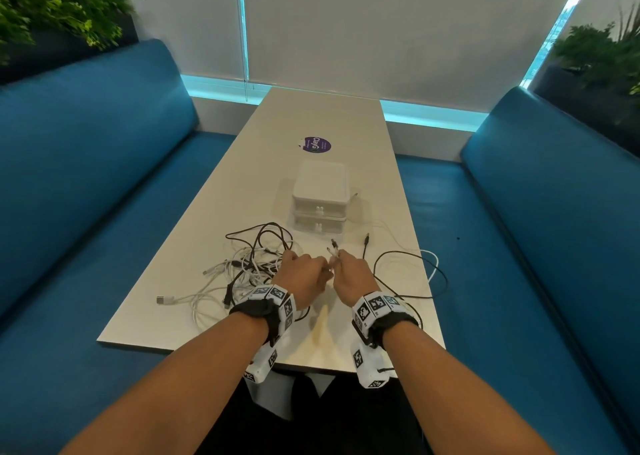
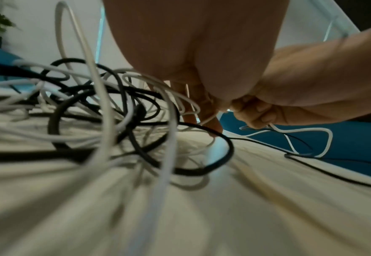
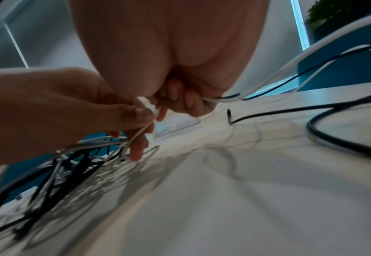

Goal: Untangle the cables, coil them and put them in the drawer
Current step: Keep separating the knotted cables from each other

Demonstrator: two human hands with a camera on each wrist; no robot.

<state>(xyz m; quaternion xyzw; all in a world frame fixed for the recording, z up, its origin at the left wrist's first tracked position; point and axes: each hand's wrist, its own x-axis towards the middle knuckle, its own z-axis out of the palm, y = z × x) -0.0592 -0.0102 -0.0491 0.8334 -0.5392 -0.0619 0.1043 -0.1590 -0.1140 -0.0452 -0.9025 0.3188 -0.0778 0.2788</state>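
A tangle of black and white cables (image 1: 249,267) lies on the white table (image 1: 311,122), left of my hands. My left hand (image 1: 304,273) pinches a thin white cable (image 3: 139,134) that runs down into the tangle (image 2: 105,110). My right hand (image 1: 349,271) grips a white cable and a thin black cable (image 3: 221,99) together, with plug ends (image 1: 333,247) sticking up past its fingers. These two cables (image 1: 429,264) loop out to the right on the table. A white two-drawer box (image 1: 320,198) stands beyond my hands, both drawers closed.
Blue benches (image 1: 86,184) flank the table on both sides. A purple round sticker (image 1: 316,144) sits on the table behind the drawer box. A loose black plug end (image 1: 366,238) lies right of the box. Plants (image 1: 59,8) stand at the back corners.
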